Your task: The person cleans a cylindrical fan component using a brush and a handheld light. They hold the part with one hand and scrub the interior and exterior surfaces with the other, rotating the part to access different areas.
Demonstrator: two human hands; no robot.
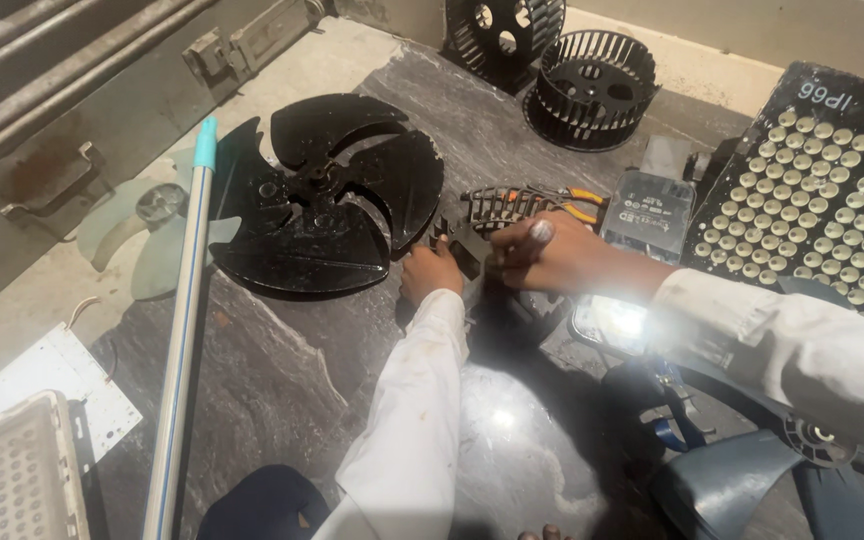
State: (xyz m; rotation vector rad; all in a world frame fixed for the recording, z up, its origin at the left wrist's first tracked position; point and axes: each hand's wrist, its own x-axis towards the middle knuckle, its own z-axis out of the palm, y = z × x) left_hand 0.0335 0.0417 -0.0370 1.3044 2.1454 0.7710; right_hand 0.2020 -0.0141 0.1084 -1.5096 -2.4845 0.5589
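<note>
black plastic part [468, 250] sits on the dark stone floor [282, 380], gripped from both sides: left hand [430, 272] closed on its left edge, right hand [542, 255] clamped over its right. just beside lie a black fan blade [317, 195] and orange-handled pliers [577, 203].

Glossy dark stone floor [292, 380], matt black plastic fan blade [322, 200], smooth metal pole [180, 350].
</note>
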